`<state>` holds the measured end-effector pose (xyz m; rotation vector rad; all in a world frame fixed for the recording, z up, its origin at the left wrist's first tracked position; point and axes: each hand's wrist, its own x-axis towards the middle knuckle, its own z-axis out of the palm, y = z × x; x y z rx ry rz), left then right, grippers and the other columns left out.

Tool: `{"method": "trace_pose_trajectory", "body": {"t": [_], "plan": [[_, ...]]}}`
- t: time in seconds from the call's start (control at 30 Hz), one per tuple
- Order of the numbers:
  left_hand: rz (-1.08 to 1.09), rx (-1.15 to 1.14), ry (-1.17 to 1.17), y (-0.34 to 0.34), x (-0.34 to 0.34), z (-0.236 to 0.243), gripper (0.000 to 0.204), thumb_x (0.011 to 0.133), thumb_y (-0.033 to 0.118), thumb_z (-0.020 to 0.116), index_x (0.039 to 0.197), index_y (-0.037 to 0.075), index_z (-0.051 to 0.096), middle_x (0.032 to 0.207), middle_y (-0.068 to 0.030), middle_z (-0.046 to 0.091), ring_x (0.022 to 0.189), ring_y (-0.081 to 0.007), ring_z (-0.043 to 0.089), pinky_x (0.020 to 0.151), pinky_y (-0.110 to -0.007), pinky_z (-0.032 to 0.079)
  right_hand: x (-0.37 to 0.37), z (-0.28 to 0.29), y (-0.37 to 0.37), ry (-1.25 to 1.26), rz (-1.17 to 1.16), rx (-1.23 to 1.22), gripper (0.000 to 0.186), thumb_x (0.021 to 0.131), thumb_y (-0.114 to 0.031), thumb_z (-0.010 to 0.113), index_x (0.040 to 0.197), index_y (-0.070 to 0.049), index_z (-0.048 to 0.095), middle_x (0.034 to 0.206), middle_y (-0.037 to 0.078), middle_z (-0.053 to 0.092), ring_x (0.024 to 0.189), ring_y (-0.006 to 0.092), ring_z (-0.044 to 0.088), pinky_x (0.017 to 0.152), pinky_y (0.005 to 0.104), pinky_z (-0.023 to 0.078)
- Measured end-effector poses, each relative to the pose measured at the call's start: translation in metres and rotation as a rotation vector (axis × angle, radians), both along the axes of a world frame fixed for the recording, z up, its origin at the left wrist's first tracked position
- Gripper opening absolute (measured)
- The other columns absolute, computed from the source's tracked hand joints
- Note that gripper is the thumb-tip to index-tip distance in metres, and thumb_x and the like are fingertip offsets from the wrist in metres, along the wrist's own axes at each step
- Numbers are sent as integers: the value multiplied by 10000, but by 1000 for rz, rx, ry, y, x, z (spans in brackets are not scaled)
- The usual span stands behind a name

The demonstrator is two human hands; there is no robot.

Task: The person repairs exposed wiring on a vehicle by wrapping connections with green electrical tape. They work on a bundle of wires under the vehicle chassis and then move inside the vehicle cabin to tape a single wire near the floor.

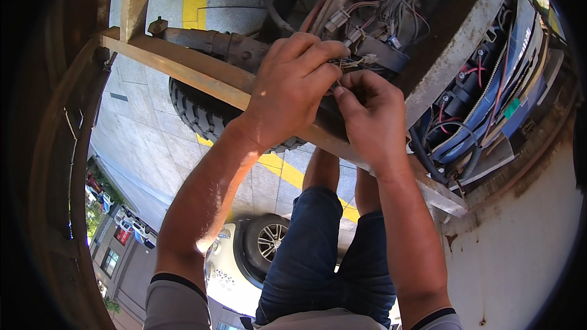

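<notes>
Wires (pixel 350 62), thin and mostly dark, with a small pale connector (pixel 369 58) beside them, sit just beyond the metal beam (pixel 195 73) from the person, their visible stretch running roughly left to right. The left hand (pixel 295 85) pinches them with curled fingers, thumb hidden; the right hand (pixel 374 110) pinches between thumb and forefinger. White lettering marks a blue panel (pixel 520 29) right of the beam.

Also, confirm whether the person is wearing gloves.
No, the left hand and the right hand both show bare skin, close together at the thin wires.
</notes>
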<state>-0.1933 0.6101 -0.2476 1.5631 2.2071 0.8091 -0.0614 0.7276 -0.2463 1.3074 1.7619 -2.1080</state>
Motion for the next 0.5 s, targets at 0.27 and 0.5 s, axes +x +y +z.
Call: {"method": "trace_pose_trajectory", "body": {"t": [0.27,0.5], "plan": [[-167,-106,-63,17,-22,0,146,809,16,681,942,66,647,1066,-58,655,1005,-301,585,859,-425,438,2,-5,1,33,7,241,69,863,24,716,927,49,708,857,165,696,776,307,697,752,376,546],[-212,-105,-75,24,-30,-5,158,819,13,683,965,71,670,1022,-64,625,1014,-301,582,863,-415,436,3,-6,0,-32,-62,175,117,894,5,722,995,53,685,868,159,716,768,219,704,751,345,554]]}}
